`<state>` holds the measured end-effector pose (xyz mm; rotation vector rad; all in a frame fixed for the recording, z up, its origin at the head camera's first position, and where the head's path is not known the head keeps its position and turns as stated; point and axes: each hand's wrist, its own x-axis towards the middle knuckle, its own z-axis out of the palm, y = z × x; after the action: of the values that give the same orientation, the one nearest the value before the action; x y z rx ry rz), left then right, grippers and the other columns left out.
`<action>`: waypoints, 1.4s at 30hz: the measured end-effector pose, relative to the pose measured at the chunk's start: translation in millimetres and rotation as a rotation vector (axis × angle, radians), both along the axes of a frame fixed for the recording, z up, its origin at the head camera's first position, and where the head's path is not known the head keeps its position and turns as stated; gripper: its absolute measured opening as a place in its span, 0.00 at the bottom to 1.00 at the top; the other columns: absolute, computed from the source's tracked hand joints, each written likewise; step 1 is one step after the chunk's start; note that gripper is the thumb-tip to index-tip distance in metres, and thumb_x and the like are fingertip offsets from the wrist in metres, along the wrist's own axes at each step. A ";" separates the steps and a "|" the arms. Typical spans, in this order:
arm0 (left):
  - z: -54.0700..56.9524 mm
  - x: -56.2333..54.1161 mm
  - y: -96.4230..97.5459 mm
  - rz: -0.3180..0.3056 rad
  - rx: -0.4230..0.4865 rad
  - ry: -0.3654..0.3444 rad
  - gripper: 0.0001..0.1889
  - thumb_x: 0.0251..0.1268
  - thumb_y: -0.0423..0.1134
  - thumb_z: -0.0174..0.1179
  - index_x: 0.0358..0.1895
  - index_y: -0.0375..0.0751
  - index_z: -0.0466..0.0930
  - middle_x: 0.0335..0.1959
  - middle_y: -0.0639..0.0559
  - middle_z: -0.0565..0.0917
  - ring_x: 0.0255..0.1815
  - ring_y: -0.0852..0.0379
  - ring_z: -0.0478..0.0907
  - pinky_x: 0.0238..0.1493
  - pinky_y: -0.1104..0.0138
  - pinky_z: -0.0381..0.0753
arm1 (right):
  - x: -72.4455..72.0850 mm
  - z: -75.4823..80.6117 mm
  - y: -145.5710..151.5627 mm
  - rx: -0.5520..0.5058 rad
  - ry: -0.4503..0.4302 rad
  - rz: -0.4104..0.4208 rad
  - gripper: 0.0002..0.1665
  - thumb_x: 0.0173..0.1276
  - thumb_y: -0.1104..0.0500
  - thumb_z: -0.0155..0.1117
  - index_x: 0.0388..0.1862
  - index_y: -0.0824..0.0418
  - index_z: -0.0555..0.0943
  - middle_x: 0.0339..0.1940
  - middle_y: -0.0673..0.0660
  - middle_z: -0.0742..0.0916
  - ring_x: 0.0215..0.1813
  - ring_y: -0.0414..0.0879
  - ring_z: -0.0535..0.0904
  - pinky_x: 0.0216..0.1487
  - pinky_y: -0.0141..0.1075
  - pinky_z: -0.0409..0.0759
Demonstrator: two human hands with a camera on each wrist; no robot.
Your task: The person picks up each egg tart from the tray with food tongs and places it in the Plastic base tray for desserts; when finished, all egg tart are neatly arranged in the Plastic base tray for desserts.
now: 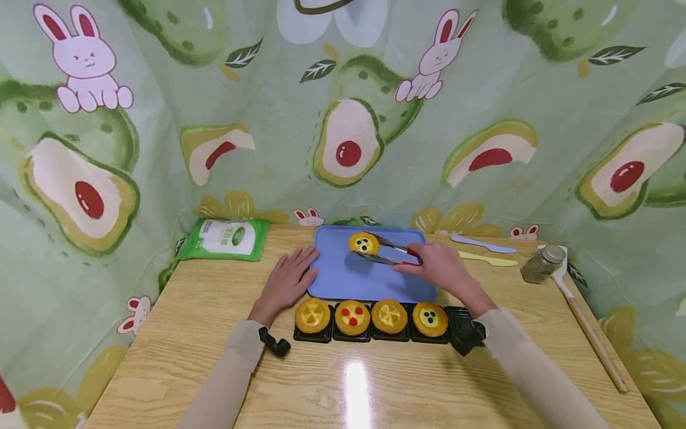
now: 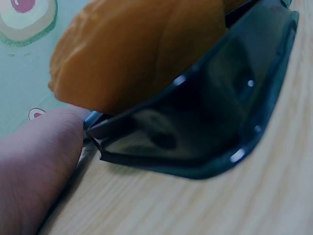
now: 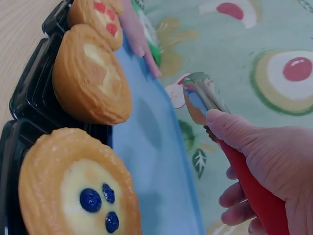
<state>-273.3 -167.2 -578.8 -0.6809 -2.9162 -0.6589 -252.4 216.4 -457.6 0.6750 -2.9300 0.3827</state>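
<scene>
In the head view my right hand (image 1: 442, 271) grips red-handled metal tongs (image 1: 388, 260). Between the tong ends is an egg tart (image 1: 364, 243) with blueberries, held over the blue tray (image 1: 343, 280). The right wrist view shows my right hand (image 3: 274, 171) around the red handle (image 3: 252, 188); the tart there is mostly hidden behind the tong tip. My left hand (image 1: 289, 279) rests flat at the tray's left edge, its fingers straight. Its thumb (image 2: 41, 156) lies close to a tart in a black plastic cup (image 2: 195, 132) in the left wrist view.
Several tarts (image 1: 352, 317) sit in a row of black cups before the tray; a black cup (image 1: 461, 325) at the right end holds no tart. A green-white packet (image 1: 225, 239) lies left. Blue (image 1: 482, 243) and yellow knives (image 1: 488, 258), a glass jar (image 1: 543, 264) and a spatula (image 1: 595, 333) lie right.
</scene>
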 end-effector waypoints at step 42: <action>1.6 1.6 0.1 -0.020 0.025 0.011 0.31 0.86 0.59 0.40 0.85 0.57 0.57 0.85 0.58 0.55 0.86 0.46 0.50 0.83 0.43 0.46 | 185.4 -3.1 103.2 -0.047 0.091 -0.374 0.25 0.59 0.35 0.79 0.28 0.50 0.78 0.16 0.44 0.68 0.18 0.40 0.60 0.19 0.34 0.55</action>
<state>-271.7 -167.1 -577.2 -0.7096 -2.8898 -0.6898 -67.0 319.6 -460.7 0.1264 -2.8616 0.3659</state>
